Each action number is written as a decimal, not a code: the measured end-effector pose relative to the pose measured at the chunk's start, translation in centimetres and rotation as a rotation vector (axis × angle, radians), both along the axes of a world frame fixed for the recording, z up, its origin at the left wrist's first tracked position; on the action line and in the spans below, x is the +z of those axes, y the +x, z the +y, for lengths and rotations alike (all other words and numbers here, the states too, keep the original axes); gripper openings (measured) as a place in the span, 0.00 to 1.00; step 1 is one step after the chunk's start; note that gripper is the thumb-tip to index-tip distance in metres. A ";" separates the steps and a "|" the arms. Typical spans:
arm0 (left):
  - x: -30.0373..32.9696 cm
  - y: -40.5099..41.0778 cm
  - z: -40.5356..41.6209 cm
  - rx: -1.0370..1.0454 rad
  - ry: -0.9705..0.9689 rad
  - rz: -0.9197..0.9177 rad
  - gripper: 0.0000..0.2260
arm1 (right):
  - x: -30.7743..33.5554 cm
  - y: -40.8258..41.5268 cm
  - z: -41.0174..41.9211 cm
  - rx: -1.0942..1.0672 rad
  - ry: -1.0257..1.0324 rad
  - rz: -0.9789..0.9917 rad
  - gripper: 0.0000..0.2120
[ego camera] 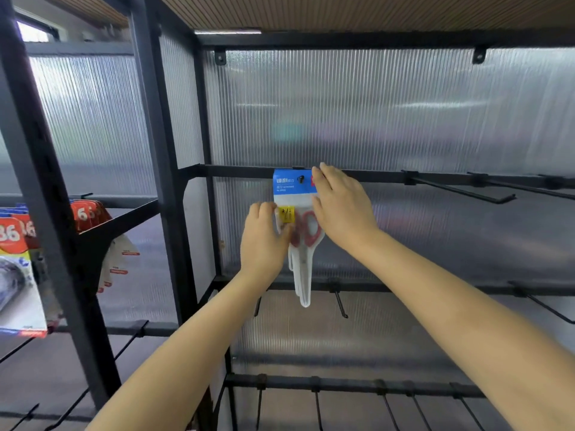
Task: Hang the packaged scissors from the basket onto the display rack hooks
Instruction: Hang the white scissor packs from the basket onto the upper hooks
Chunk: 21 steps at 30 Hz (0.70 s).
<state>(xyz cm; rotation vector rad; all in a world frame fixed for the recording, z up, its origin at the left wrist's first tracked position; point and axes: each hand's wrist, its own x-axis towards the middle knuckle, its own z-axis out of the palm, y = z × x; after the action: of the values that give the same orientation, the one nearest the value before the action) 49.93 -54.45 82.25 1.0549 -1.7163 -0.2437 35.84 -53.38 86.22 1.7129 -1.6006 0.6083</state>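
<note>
A packaged pair of scissors [300, 231] with a blue header card, red handles and a white blade sheath hangs at a hook tip [300, 178] on the upper crossbar [242, 171] of the black display rack. The hook pokes through the card's hole. My left hand [264, 241] grips the package's left edge by the yellow sticker. My right hand [340, 206] holds the card's right edge, fingers reaching up to the bar. The basket is out of view.
Bare black hooks [460, 190] stick out along the same bar to the right, with more on the lower bars [340, 303]. Carded goods with red labels [18, 269] hang on the neighbouring rack at left. Ribbed translucent panels back the shelves.
</note>
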 end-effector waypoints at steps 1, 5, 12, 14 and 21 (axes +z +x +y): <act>0.2 0.0 0.6 0.000 -0.053 -0.047 0.19 | -0.2 0.0 0.7 0.005 -0.001 -0.011 0.25; 0.4 -0.3 2.9 -0.040 -0.176 -0.163 0.22 | -1.3 -0.9 4.0 -0.015 -0.011 -0.039 0.24; -0.8 -5.5 7.5 -0.283 -0.284 -0.255 0.19 | -4.3 -4.8 11.6 -0.139 0.004 -0.129 0.23; -1.3 -8.2 9.1 -0.375 -0.292 -0.283 0.18 | -5.3 -6.9 14.3 -0.211 -0.026 -0.141 0.21; -5.0 -19.7 17.2 -0.716 -0.276 -0.365 0.21 | -10.3 -16.0 27.1 -0.526 0.004 -0.248 0.18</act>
<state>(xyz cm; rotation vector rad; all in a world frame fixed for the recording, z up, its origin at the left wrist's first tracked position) 30.28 -37.29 77.29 0.2562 -2.3387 -0.2612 19.80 -26.29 75.88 1.1706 -2.1218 0.5601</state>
